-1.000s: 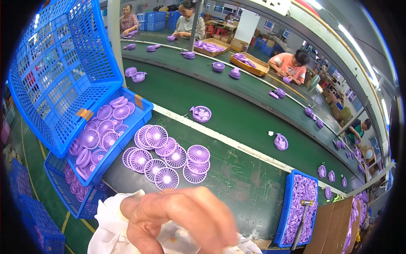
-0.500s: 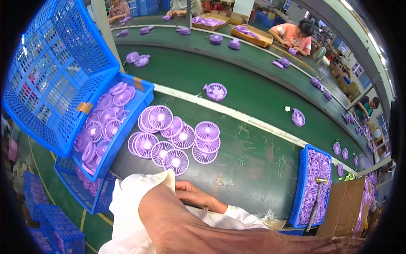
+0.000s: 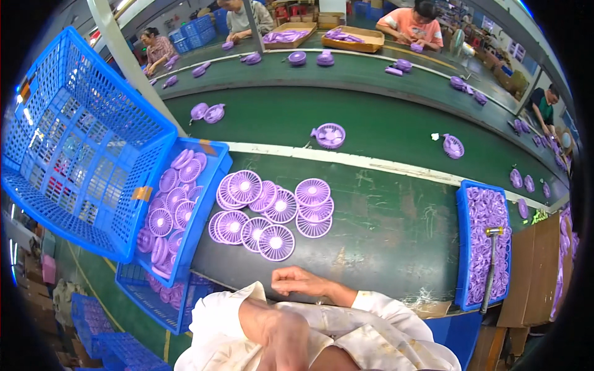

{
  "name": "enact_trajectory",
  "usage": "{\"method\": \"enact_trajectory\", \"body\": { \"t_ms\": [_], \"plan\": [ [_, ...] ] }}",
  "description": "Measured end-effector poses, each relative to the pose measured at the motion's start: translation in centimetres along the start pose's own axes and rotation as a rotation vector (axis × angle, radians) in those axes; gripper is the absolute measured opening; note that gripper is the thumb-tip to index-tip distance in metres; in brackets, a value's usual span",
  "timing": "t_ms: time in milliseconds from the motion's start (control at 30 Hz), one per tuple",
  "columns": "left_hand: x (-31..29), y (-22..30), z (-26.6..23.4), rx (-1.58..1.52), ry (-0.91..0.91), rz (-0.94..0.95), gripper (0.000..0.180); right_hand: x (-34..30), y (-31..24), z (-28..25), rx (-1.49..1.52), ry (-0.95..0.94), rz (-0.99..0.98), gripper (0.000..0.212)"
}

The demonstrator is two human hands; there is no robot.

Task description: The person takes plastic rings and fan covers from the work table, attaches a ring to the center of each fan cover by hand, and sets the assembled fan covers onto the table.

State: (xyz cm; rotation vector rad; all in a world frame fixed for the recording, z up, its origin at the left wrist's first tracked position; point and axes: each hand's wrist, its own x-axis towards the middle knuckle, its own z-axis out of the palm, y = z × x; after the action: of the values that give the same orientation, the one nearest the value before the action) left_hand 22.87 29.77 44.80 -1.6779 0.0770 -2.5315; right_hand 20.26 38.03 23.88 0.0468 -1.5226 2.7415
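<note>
Rt hand (image 3: 303, 282) at near edge of counter (image 3: 383, 235), just below grille pile (image 3: 269, 207). Fingers curled loosely, tips pointing left; grip holding nothing visible, apart from grilles. Lt hand (image 3: 281, 337) lower, over lap, close to lens and blurred; grip can't tell. Both in cream sleeves (image 3: 346, 328).

Pile: about ten round purple grilles, flat, overlapping, mid-counter, w/ white hubs up. Left of pile, touching counter edge: blue tray (image 3: 213, 191) w/ more grilles, stacked on edge and leaning. Above-left of pile: big blue crate (image 3: 80, 148), tilted, open side toward tray. Below tray, off counter: another blue crate (image 3: 145, 297), grilles inside.

Right of pile, well apart: 2nd blue tray (image 3: 463, 247) full of small purple parts, hammer (image 3: 492, 260) lying on top, head away from person.

Beyond pile, past white strip: green belt (image 3: 383, 120), w/ purple fan (image 3: 329, 135) nearest pile, more fans scattered further along. Far side of belt: other workers seated, cardboard boxes (image 3: 359, 38) w/ purple parts.
</note>
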Motion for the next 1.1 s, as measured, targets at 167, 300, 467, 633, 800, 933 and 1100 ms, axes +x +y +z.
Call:
{"method": "enact_trajectory", "body": {
  "t_ms": [167, 300, 467, 633, 800, 933, 1100],
  "plan": [
    [0.4, -0.9, -14.9, 0.519, -0.937, -0.267, 0.025, 0.3, 0.2, -0.8, -0.049, -0.043, -0.046, 0.024],
    [-3.7, 3.5, -19.7, 1.074, -0.758, -0.621, 0.026, 0.5, -0.3, -0.6, -0.015, 0.036, 0.027, 0.02],
    [-4.4, 5.5, -23.0, 1.343, -0.472, -0.78, 0.026, -0.9, -1.2, -0.4, -0.152, 0.141, 0.058, 0.016],
    [-5.0, 6.4, -25.1, 1.356, -0.461, -0.815, 0.028, -2.0, -2.4, 1.0, -0.352, 0.658, -0.133, 0.011],
    [-3.3, 5.8, -27.2, 1.334, -0.454, -0.83, 0.029, -1.3, -1.7, 2.0, -0.506, 0.899, -0.166, 0.012],
    [-2.7, 3.6, -27.3, 1.294, -0.484, -0.808, 0.027, -2.0, -1.1, 2.5, -0.534, 1.08, -0.133, 0.01],
    [-5.1, 0.5, -25.5, 1.156, -0.64, -0.9, 0.032, -2.0, -0.5, 1.6, -0.626, 0.998, -0.084, 0.016]
  ]
}}
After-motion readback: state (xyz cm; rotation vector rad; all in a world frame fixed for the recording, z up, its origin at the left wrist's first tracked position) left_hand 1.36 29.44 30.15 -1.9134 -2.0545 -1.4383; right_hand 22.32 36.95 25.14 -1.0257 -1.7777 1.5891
